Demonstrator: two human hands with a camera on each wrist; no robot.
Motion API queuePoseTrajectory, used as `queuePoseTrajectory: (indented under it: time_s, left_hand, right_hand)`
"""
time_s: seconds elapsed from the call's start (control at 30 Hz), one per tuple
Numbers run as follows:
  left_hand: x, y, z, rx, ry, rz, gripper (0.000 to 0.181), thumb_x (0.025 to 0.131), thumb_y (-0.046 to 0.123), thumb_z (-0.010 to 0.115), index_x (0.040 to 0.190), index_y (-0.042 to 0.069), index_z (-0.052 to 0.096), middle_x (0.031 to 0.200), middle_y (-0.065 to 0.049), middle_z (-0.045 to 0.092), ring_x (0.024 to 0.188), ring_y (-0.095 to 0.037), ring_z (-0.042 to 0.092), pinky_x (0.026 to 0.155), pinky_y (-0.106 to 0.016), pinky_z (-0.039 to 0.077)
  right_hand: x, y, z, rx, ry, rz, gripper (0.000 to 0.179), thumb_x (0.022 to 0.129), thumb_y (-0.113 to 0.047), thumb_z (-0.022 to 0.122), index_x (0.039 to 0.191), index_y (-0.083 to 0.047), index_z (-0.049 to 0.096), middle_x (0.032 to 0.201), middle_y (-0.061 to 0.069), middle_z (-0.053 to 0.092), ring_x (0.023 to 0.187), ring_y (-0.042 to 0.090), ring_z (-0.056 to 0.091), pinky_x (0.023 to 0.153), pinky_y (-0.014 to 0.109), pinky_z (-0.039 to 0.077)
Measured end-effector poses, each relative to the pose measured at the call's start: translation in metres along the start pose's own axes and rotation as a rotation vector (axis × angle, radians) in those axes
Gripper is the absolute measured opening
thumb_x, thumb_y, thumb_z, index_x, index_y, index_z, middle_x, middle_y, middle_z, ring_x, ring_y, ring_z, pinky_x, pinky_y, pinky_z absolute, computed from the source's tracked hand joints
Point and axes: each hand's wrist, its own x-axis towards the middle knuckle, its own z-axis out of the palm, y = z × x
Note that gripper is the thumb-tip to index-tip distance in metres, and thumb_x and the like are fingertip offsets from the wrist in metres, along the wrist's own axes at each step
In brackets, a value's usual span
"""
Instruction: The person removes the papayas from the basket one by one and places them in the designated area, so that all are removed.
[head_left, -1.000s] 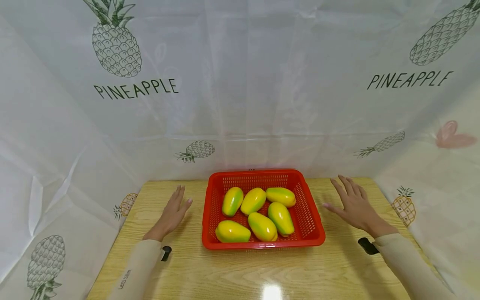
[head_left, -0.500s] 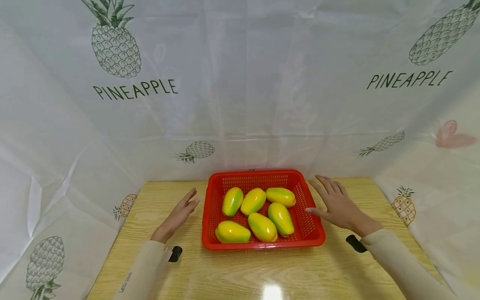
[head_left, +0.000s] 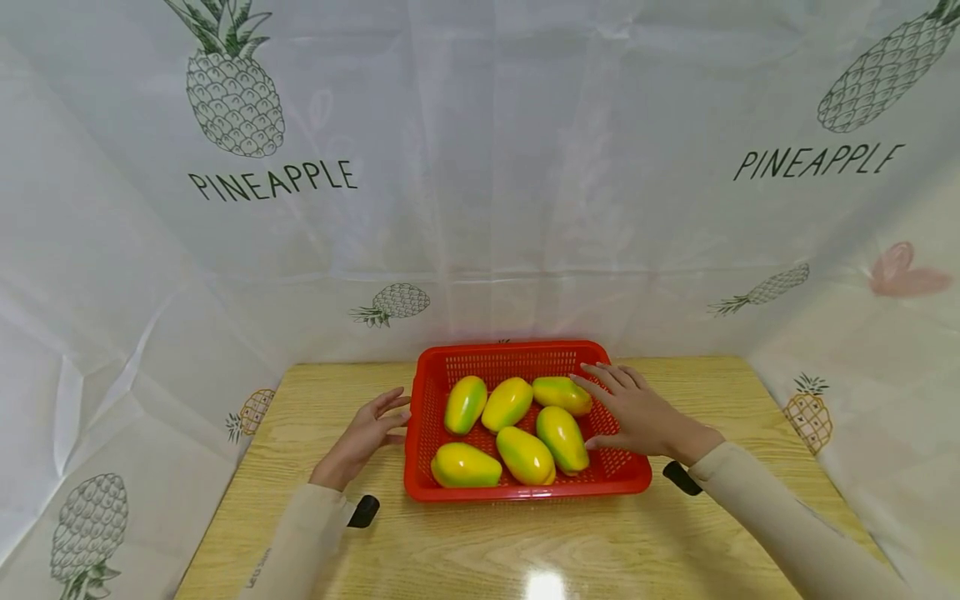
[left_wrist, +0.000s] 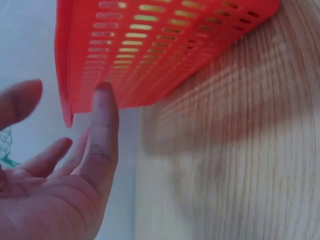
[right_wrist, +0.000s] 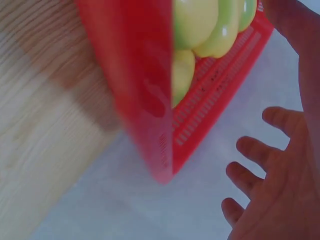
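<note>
The red basket (head_left: 525,492) of fruits (head_left: 507,404) lies on the table (head_left: 442,554), long side running left to right, between the left hand (head_left: 365,435), loosely curved just beside it, and the right hand (head_left: 639,414), nearer the fruits and spread over its right end, neither grasping anything.

Kinda shiny worktop (head_left: 457,550) — white sheet (head_left: 525,217) behind its back edge, pineapple prints (head_left: 236,104) on it, plus a pinkish blob (head_left: 911,277) past the right edge.

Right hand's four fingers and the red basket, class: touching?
Apart: the right wrist view shows pale backdrop between all four fingertips and the red basket.
</note>
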Motion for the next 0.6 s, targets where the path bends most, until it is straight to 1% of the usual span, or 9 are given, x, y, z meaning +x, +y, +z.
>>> queuePoseTrajectory:
  time_s: [0.1,0.17,0.23,0.37,0.6]
  left_hand:
    - [0.001,-0.001,0.003,-0.029,0.02,-0.014,0.063,0.108,0.006,0.057,0.164,-0.002,0.03,0.16,-0.027,0.04,0.118,-0.028,0.066,0.092,-0.039,0.061]
    - [0.002,-0.002,0.004,-0.039,0.03,-0.02,0.062,0.107,0.004,0.058,0.163,-0.002,0.033,0.158,-0.028,0.042,0.111,-0.023,0.068,0.089,-0.037,0.062]
    - [0.003,-0.003,0.005,-0.049,0.043,-0.028,0.06,0.106,0.003,0.059,0.162,-0.001,0.037,0.156,-0.027,0.044,0.105,-0.02,0.069,0.087,-0.035,0.063]
    - [0.004,-0.004,0.007,-0.063,0.062,-0.037,0.058,0.105,0.001,0.06,0.161,0.002,0.042,0.155,-0.025,0.047,0.101,-0.018,0.07,0.084,-0.033,0.062]
    - [0.005,-0.005,0.009,-0.074,0.089,-0.041,0.057,0.104,-0.001,0.062,0.159,0.001,0.046,0.151,-0.025,0.051,0.095,-0.016,0.07,0.08,-0.03,0.062]
  right_hand:
    - [0.005,-0.003,0.001,-0.001,-0.043,-0.019,0.099,0.085,-0.046,0.087,0.162,-0.006,0.039,0.162,0.025,0.041,0.148,0.051,0.037,0.118,0.073,0.026]
    - [0.008,-0.005,0.003,-0.003,-0.075,-0.031,0.1,0.085,-0.046,0.087,0.163,-0.006,0.038,0.162,0.025,0.041,0.148,0.05,0.037,0.119,0.073,0.026]
    - [0.011,-0.006,0.004,-0.016,-0.101,-0.049,0.101,0.085,-0.048,0.087,0.163,-0.007,0.038,0.162,0.025,0.041,0.148,0.05,0.038,0.119,0.073,0.027]
    - [0.018,-0.008,0.008,-0.017,-0.149,-0.07,0.101,0.083,-0.05,0.088,0.162,-0.007,0.04,0.161,0.023,0.042,0.147,0.048,0.039,0.118,0.071,0.029]
    - [0.026,-0.012,0.012,-0.003,-0.239,-0.055,0.104,0.082,-0.051,0.089,0.162,-0.007,0.04,0.161,0.022,0.043,0.147,0.049,0.04,0.12,0.07,0.029]
